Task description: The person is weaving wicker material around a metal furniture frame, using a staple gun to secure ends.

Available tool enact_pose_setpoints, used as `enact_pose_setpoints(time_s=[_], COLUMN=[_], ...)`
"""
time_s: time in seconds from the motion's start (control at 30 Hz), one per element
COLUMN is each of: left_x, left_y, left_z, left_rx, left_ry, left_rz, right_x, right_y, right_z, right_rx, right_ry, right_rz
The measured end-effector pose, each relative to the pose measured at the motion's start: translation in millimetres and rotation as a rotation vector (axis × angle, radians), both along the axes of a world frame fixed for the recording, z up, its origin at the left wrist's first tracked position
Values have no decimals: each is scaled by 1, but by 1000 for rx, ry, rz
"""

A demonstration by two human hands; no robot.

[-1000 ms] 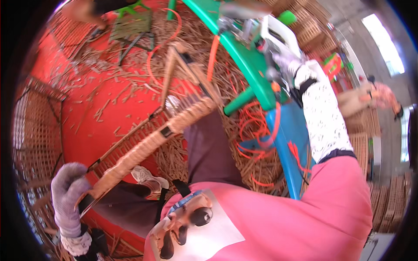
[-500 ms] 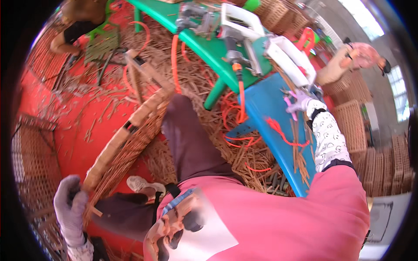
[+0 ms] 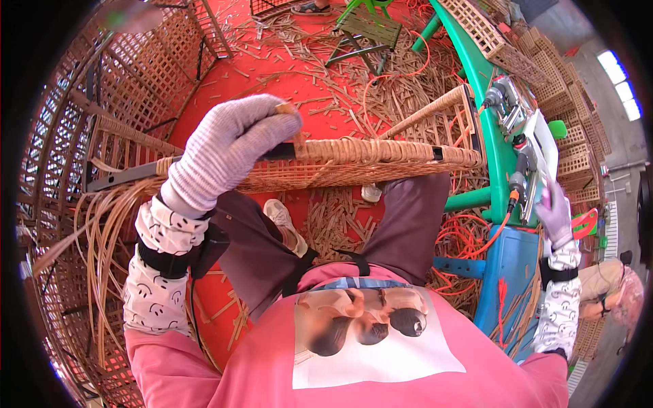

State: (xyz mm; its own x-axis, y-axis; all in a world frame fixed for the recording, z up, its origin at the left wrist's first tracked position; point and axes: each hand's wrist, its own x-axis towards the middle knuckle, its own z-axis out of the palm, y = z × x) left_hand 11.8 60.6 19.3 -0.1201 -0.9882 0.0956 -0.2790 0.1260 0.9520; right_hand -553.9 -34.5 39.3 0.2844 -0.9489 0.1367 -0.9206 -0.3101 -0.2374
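Across my knees lies a wicker frame (image 3: 381, 149), its black metal bar partly wrapped in tan rattan. My left hand (image 3: 235, 146), in a pale knitted glove, is closed at the bar's unwrapped stretch. A short tan rattan strip (image 3: 287, 109) pokes out between its thumb and fingers; the rest of the strip is hidden by the hand. My right hand (image 3: 556, 214), gloved too, reaches to the far right beside a white holder (image 3: 542, 146). Its fingers look stretched out, and I make out nothing in them. Close to it lies an air tool (image 3: 519, 177) with an orange hose.
Loose rattan strands (image 3: 102, 272) hang at the left, before tall woven panels (image 3: 146, 81). A green bench (image 3: 500, 136) and blue stool (image 3: 507, 272) stand to the right. Scraps litter the red floor (image 3: 272, 75). Another person (image 3: 605, 296) is at the right edge.
The view has swung round. My left hand has moved up from the frame's near end to its bar and now pinches a strip. My right hand stays by the tools; the pink-handled tool beside it is no longer clear.
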Motion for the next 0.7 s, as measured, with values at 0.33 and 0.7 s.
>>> enact_pose_setpoints(time_s=[0.33,0.7], left_x=[7,12], left_y=[-1,-9], left_z=[-10,-18], left_rx=[-4,-61], left_ry=[134,147], left_rz=[-41,-53], right_x=[318,346], right_y=[-13,-5], right_z=[26,22], right_rx=[-93,-50], right_ry=[258,384], right_rz=[960,921])
